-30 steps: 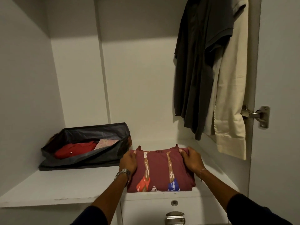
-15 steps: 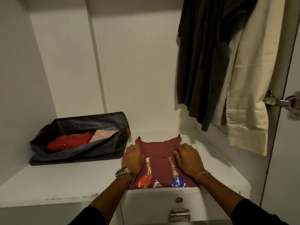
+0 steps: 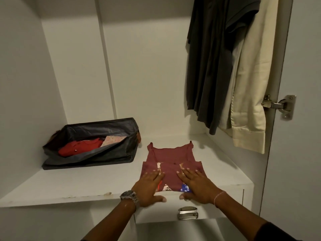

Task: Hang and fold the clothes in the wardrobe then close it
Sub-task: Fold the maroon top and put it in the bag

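Note:
A folded maroon top (image 3: 171, 160) with printed figures lies on the white wardrobe shelf (image 3: 86, 181), near its front edge. My left hand (image 3: 149, 187) lies flat on the top's near left part, fingers straight, thumb over the shelf edge. My right hand (image 3: 196, 185) lies flat on the near right part in the same way. A dark shirt (image 3: 210, 63) and a cream garment (image 3: 250, 84) hang at the upper right.
A dark fabric storage bag (image 3: 97, 148) stands open at the back left of the shelf, holding a red garment (image 3: 79, 147) and a pale patterned one. A drawer with a metal handle (image 3: 187, 213) sits under the shelf. The open door's hinge (image 3: 279, 106) is at the right.
My hands have slid from the far end of the folded top toward its near edge, and now lie flat with the fingers straight. The top sits farther back on the shelf.

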